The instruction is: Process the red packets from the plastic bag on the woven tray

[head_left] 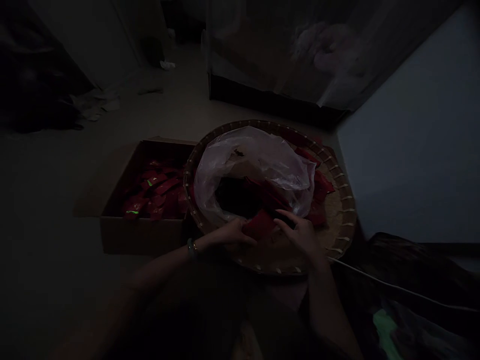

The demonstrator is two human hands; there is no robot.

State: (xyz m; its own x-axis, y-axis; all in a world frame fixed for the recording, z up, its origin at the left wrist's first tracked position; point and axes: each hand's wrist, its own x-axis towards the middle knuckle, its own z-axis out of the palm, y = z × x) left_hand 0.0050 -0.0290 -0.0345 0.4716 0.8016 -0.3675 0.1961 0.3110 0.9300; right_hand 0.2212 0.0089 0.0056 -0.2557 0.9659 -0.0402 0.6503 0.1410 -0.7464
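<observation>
In the dim head view, my left hand (237, 233) is closed on the near left edge of a red packet (259, 225). My right hand (301, 234) reaches in from the other side, thumb and fingers apart, with its fingertips close to the packet's right edge; whether they touch it I cannot tell. Both hands are over a round woven bamboo tray (347, 210). On the tray lies a crumpled clear plastic bag (255, 145), its mouth spread around a dark heap (236, 196) too dim to name. More red packets (323, 184) lie to the right of the bag.
Left of the tray, a cardboard box (140, 235) holds many red packets (161, 187). A pale cord (390, 283) runs right from the tray's rim. A white wall (412, 150) stands at right, and a plastic-covered piece of furniture (277, 65) stands behind.
</observation>
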